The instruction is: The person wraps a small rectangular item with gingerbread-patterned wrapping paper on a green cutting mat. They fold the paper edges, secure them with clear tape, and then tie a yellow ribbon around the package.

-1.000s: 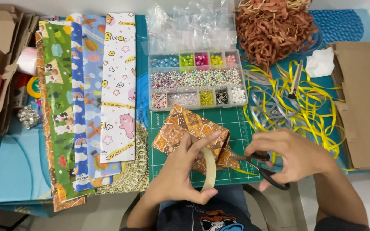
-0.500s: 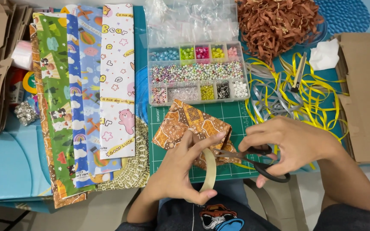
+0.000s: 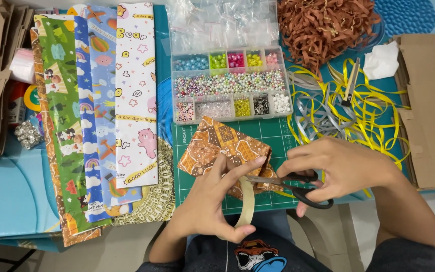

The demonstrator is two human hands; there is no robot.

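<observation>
My left hand (image 3: 212,201) holds a roll of clear tape (image 3: 247,206) on edge at the near rim of the green cutting mat (image 3: 278,136), its fingers pressing a strip onto a small parcel wrapped in brown patterned paper (image 3: 217,143). My right hand (image 3: 338,168) grips black-handled scissors (image 3: 298,187), blades pointing left toward the tape beside the parcel's near right corner.
A clear bead organiser (image 3: 230,85) lies behind the parcel. Sheets of patterned wrapping paper (image 3: 96,111) lie at left, yellow and silver ribbons (image 3: 338,111) with a craft knife (image 3: 351,88) at right, brown paper shred (image 3: 323,25) behind, cardboard boxes (image 3: 431,106) on both sides.
The view has shifted slightly. My right hand has brought the scissors a little closer to the tape, and my left hand keeps the roll against the parcel.
</observation>
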